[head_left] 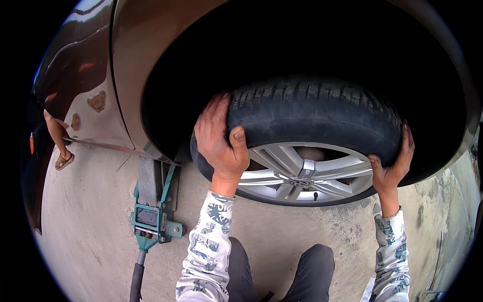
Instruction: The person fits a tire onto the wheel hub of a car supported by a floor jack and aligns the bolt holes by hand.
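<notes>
Black tyre (314,121) is sitting inside the fender's (132,65) curved edge; left hand (220,138) and right hand (394,168) are grasping opposite sides, probably for balance.

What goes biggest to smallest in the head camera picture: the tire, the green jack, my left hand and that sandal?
1. The tire
2. The green jack
3. Your left hand
4. The sandal, which looks extra small partly because it's farther away

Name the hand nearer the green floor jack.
Left. The left hand holds the tire at left, up and right of the jack; the right hand is farther off at the tire's right side.
</notes>
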The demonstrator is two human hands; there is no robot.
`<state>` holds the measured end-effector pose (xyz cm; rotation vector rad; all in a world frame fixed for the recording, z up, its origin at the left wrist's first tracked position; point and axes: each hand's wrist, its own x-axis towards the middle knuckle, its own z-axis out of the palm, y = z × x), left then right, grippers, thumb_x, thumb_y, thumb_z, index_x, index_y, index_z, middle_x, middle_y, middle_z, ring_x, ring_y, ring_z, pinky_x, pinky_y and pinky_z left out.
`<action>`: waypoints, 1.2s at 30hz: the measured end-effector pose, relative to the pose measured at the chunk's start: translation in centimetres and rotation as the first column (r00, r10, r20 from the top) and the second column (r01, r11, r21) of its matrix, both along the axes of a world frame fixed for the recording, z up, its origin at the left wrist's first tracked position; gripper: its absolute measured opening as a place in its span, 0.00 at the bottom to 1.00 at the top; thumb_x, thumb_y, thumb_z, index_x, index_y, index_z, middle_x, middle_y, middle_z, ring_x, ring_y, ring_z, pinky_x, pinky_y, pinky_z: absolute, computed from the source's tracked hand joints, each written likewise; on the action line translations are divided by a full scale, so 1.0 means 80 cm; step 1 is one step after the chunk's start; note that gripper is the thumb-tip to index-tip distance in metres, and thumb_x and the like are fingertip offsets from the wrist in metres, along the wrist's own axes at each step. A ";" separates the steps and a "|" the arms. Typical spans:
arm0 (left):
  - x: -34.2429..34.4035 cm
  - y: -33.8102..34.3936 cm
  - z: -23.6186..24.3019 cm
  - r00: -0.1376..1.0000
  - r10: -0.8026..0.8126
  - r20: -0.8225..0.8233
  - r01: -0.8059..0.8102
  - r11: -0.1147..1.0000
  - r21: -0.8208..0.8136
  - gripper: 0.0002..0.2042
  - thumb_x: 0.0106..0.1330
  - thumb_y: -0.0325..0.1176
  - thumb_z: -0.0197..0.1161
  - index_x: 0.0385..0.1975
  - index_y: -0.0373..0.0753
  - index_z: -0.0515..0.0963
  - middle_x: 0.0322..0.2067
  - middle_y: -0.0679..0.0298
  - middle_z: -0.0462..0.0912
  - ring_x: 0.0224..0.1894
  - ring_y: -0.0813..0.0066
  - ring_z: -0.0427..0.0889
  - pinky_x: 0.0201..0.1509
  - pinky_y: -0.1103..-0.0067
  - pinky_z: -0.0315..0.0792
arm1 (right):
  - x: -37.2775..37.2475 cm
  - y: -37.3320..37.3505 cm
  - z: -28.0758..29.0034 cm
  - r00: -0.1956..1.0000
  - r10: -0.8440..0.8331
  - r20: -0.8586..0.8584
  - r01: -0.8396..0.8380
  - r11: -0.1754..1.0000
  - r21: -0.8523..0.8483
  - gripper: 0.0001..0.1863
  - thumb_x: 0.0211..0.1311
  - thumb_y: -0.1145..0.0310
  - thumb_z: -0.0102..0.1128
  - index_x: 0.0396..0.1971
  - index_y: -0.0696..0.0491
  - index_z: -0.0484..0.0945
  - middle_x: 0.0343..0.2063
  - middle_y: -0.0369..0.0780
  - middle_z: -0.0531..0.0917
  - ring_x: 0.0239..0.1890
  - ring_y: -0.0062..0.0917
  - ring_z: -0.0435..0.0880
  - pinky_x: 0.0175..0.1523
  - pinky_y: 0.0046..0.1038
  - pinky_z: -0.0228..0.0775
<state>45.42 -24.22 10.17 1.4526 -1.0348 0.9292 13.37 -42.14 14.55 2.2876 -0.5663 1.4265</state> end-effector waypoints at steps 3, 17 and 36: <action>-0.002 -0.002 -0.001 0.998 -0.039 -0.039 0.039 0.999 -0.011 0.32 0.77 0.60 0.44 0.59 0.36 0.78 0.57 0.54 0.83 0.62 0.53 0.79 0.67 0.64 0.67 | -0.003 0.000 0.002 1.000 -0.014 -0.023 0.015 1.000 0.015 0.50 0.62 0.35 0.64 0.72 0.58 0.62 0.69 0.52 0.70 0.70 0.49 0.69 0.72 0.46 0.61; -0.007 0.009 0.000 0.958 -0.241 -0.158 0.254 0.965 0.068 0.30 0.73 0.53 0.55 0.64 0.32 0.73 0.64 0.48 0.75 0.66 0.47 0.72 0.70 0.59 0.61 | -0.035 -0.024 -0.033 0.995 -0.095 -0.028 0.096 0.994 0.044 0.48 0.68 0.35 0.53 0.75 0.56 0.58 0.72 0.54 0.64 0.73 0.51 0.64 0.75 0.49 0.55; 0.003 0.016 0.003 0.989 -0.131 -0.069 0.141 0.976 0.165 0.33 0.78 0.57 0.42 0.65 0.31 0.71 0.63 0.46 0.75 0.65 0.47 0.73 0.70 0.59 0.61 | 0.009 0.040 0.022 0.983 -0.151 -0.102 0.176 0.932 0.318 0.53 0.53 0.46 0.74 0.74 0.54 0.59 0.71 0.50 0.65 0.73 0.49 0.62 0.76 0.48 0.53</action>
